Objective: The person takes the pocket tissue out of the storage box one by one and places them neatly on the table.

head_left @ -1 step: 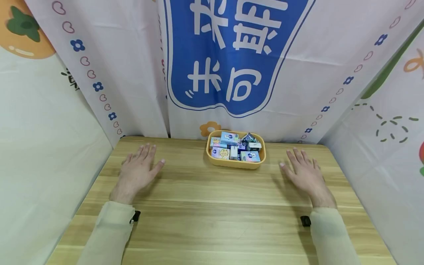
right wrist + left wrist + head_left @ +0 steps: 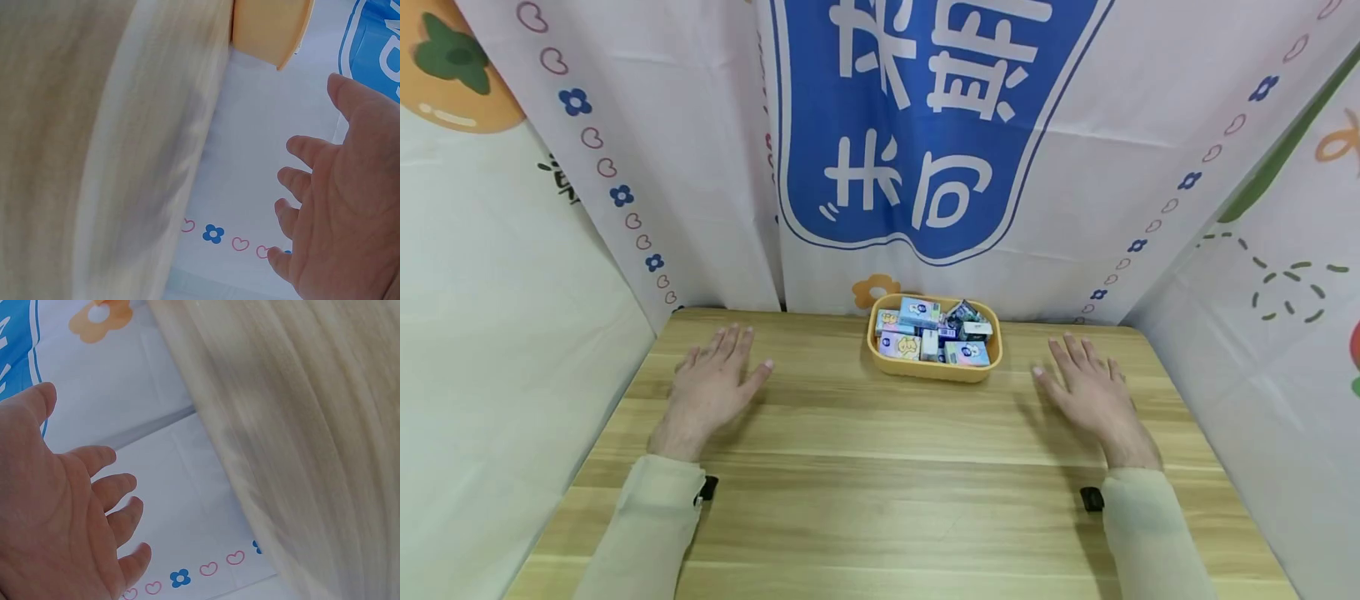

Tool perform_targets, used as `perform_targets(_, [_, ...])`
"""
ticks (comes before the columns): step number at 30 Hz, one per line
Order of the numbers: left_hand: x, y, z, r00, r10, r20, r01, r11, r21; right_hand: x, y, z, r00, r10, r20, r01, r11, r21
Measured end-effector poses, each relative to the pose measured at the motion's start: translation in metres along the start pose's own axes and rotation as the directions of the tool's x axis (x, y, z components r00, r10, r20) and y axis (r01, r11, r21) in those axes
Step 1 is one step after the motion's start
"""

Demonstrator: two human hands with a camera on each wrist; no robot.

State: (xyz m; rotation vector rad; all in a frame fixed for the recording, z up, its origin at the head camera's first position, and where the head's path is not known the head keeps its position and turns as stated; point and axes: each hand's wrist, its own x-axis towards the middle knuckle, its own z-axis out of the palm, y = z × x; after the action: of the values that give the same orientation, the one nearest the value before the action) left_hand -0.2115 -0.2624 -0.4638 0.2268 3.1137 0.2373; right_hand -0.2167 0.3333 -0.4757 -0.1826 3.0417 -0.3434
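A yellow-orange basket (image 2: 928,372) stands at the far edge of the wooden table (image 2: 880,517), holding several small boxes with blue, white and purple prints. On top, toward the back, lies a light-blue box (image 2: 919,312); a pastel box (image 2: 967,354) sits at the front right. My left hand (image 2: 711,392) is left of the basket, palm down, fingers spread, holding nothing. To the right of the basket, my right hand (image 2: 1093,400) is held the same way and also holds nothing. Part of the basket (image 2: 269,28) shows at the top of the right wrist view.
Behind the table hangs a white cloth (image 2: 1075,150) with a large blue printed sign (image 2: 910,217). White printed cloths also flank both sides, including the left cloth (image 2: 497,333) and the right cloth (image 2: 1262,367). A dark wrist device (image 2: 1092,500) shows at the right cuff.
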Motion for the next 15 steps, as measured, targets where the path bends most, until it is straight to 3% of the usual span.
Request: perform_targets(15, [0.002,0.006,-0.002,1.000,0.009,0.005,-0.009,1.000,-0.009,0.013,-0.021,-0.006,1.000,-0.015,0.001,0.015,1.000,0.012])
